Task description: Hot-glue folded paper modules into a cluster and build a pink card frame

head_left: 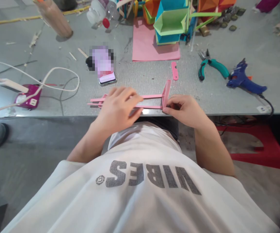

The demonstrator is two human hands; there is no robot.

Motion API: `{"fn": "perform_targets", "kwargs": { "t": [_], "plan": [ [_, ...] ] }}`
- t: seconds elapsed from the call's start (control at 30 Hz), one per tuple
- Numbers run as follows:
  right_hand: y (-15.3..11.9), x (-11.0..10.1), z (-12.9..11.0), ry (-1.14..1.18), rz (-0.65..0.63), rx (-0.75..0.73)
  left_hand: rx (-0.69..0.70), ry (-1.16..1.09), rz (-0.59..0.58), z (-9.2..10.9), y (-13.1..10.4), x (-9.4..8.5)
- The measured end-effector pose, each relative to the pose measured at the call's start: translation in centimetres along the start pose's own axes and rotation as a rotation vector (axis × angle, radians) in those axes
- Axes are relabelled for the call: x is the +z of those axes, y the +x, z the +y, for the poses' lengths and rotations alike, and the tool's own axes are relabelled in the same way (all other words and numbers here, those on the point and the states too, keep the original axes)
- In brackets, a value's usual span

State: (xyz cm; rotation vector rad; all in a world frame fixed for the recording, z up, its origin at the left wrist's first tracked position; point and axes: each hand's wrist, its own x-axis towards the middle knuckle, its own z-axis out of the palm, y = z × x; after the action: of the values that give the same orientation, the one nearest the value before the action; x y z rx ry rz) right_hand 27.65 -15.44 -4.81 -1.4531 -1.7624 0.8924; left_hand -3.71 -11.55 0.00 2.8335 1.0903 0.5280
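Observation:
A long pink frame of thin strips [152, 96] lies along the table's front edge, with an upright pink piece [166, 94] at its right end. Over the frame's left half rests my left hand [118, 105], its fingers stretched out and thumb apart; it covers that part of the strips. My right hand [185, 108] pinches the lower right corner of the frame between thumb and fingers. Just beyond the upright piece is a small flat pink piece with holes [175, 71].
Teal-handled pliers [214, 66] and a blue glue gun [246, 79] lie at the right. A phone [107, 78], a purple power socket [29, 97] and white cable [49, 72] are leftward. Behind stand folded paper shapes [171, 26] on pink sheets [142, 47].

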Motion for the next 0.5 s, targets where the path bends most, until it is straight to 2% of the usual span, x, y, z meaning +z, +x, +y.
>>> {"fn": "perform_targets", "kwargs": {
  "t": [0.1,0.2,0.27,0.37,0.5],
  "plan": [
    [-0.1,0.1,0.1,-0.005,0.012,-0.014,-0.151,-0.014,-0.002,-3.1,-3.8,-1.6],
    [-0.1,0.0,0.2,-0.008,0.026,-0.022,-0.225,-0.011,0.000,-5.6,-6.0,-1.0],
    [-0.1,-0.1,0.2,-0.011,0.026,-0.029,-0.248,-0.014,0.016,-6.3,-6.4,-0.1],
    [-0.2,-0.5,0.1,-0.006,0.017,-0.039,-0.244,-0.019,0.057,-6.3,-5.9,0.8],
    [-0.6,-1.0,0.1,0.005,0.037,-0.041,-0.253,-0.092,0.139,-5.7,-4.9,0.8]
  ]
}}
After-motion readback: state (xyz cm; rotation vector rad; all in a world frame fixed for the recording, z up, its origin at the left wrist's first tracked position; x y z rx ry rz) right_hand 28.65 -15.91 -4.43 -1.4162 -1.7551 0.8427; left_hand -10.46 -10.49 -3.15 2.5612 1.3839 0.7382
